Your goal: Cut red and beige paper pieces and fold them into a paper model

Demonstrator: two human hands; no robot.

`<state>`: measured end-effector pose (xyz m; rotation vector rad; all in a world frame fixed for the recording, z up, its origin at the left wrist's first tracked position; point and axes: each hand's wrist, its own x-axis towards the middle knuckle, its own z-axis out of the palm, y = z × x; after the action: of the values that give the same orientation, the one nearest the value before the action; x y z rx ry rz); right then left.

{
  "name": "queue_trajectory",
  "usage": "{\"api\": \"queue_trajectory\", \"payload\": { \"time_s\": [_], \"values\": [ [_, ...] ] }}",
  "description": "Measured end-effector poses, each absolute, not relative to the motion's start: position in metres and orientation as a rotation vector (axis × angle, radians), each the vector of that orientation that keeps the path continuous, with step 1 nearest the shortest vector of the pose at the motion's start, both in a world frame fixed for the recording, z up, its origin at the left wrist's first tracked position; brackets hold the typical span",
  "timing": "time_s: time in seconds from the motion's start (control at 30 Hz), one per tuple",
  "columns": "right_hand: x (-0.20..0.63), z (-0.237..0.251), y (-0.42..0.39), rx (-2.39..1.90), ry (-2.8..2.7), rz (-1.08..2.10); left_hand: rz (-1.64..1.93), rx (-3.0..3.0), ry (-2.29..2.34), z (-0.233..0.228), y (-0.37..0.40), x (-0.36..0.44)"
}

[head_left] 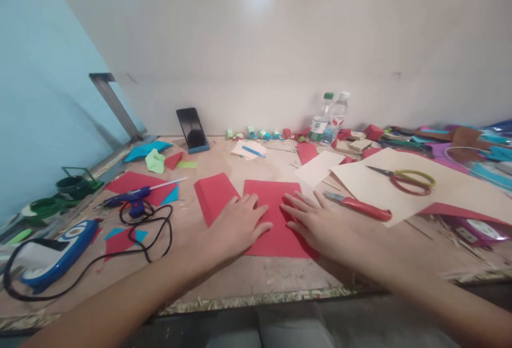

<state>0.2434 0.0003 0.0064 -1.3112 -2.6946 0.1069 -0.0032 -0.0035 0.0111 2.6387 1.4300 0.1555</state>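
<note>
A red sheet of paper [276, 199] lies flat on the worktable in front of me. My left hand [239, 223] rests on its left side, fingers stretched out and pointing away from me. On the right side lies my right hand [316, 223], its fingers spread over the paper's edge. Just left of the sheet is a second red piece [216, 193] with a folded strip, partly behind my left hand. A utility knife with a red handle [362, 207] lies beyond my right hand, its blade end close to the fingers.
Scissors [412, 180] lie on cream sheets [392, 199] at the right. A glue gun [132, 197] and its looping black cord are on the left, near a blue-and-white power strip [64, 255]. At the back stand a phone [192, 127] and two bottles [319, 127], [339, 116].
</note>
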Motion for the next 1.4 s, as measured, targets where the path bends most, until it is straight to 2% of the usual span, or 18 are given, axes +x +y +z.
{"api": "queue_trajectory", "payload": {
  "time_s": [0.23,0.7,0.97,1.1,1.27,1.4],
  "values": [
    [0.212,-0.005,0.062,-1.31,-2.669,0.21,0.158,2.55,1.561,-0.009,0.022,-0.014],
    [0.219,-0.022,0.073,-1.344,-2.586,0.179,0.163,2.443,1.648,-0.026,0.025,-0.028],
    [0.218,-0.009,0.066,-1.22,-2.54,0.038,0.162,2.515,1.781,0.009,0.033,-0.04],
    [0.216,-0.003,0.062,-1.115,-2.598,0.066,0.146,2.444,1.796,0.03,0.035,-0.052],
    [0.217,-0.008,0.06,-1.061,-2.553,0.092,0.244,2.578,1.452,0.027,0.027,-0.051],
    [0.214,-0.01,0.05,-0.9,-2.613,0.204,0.367,2.603,1.469,0.021,0.029,-0.051]
  ]
}}
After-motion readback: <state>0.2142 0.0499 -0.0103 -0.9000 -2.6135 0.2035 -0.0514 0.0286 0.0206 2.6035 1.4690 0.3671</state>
